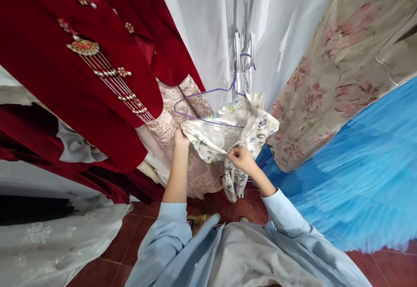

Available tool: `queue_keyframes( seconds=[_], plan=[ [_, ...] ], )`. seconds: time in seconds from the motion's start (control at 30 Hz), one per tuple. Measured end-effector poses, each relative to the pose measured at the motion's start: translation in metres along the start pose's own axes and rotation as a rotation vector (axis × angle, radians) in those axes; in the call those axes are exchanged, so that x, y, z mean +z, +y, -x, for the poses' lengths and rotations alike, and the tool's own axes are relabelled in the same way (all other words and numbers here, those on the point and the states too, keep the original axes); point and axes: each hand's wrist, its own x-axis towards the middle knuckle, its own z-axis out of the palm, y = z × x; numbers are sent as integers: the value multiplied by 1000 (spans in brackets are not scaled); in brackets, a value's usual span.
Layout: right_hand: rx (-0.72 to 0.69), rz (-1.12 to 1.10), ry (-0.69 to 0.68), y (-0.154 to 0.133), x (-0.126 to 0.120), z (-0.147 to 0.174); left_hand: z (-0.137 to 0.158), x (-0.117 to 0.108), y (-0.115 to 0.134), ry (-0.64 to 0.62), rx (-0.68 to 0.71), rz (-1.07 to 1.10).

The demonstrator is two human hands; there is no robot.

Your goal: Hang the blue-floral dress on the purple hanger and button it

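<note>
A white garment with a blue and green floral print hangs partly on a purple wire hanger. The hanger's left half is bare above the fabric, and the cloth covers its right side. My left hand is closed on the garment's left edge. Near the middle of the opening, my right hand pinches the front edge of the cloth. The lower part of the garment dangles below my right hand.
White plastic hooks carry the hanger in front of a white curtain. To the left hang a red dress with beaded tassels and a pink lace dress. On the right are a beige floral dress and blue tulle. The floor is red tile.
</note>
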Motion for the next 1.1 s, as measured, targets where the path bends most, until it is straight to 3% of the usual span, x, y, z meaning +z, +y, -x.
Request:
queue_keyframes(
  seconds=[0.1, 0.17, 0.27, 0.33, 0.4, 0.47, 0.57, 0.67, 0.73, 0.83, 0.9, 0.97, 1.1],
  plan=[
    [54, 75, -60, 2, 4, 4, 43, 0, -42, 8, -146, -48],
    [20, 51, -36, 1, 6, 7, 75, 5, -61, -55, -142, -92],
    [-88, -3, -39, -5, 4, 12, 116, 21, -68, -397, 182, -406],
    [-86, -46, -46, -12, -4, 16, 134, 33, -65, -626, 417, -619],
    [-66, -119, -79, -19, -19, 23, 146, 43, -63, -796, 483, -671],
    [-68, -184, -142, -26, -41, 34, 153, 46, -67, -955, 333, -590],
    [-82, -202, -156, -32, -87, 51, 154, 38, -79, -1139, -40, -484],
    [-128, -130, 46, -31, -138, 56, 149, 23, -81, -1143, -152, -582],
    [-225, -68, 196, -26, -166, 45, 143, 15, -71, -1100, -79, -718],
    [-387, -53, 297, -19, -190, 9, 140, 10, -46, -1046, 83, -915],
    [-422, -113, 304, -16, -191, -23, 142, 11, -30, -961, 198, -1015],
    [-367, -195, 274, -16, -182, -55, 145, 10, -15, -856, 251, -1048],
    [-130, -411, 133, -20, -156, -94, 135, -4, 20, -880, 125, -956]
  ],
)
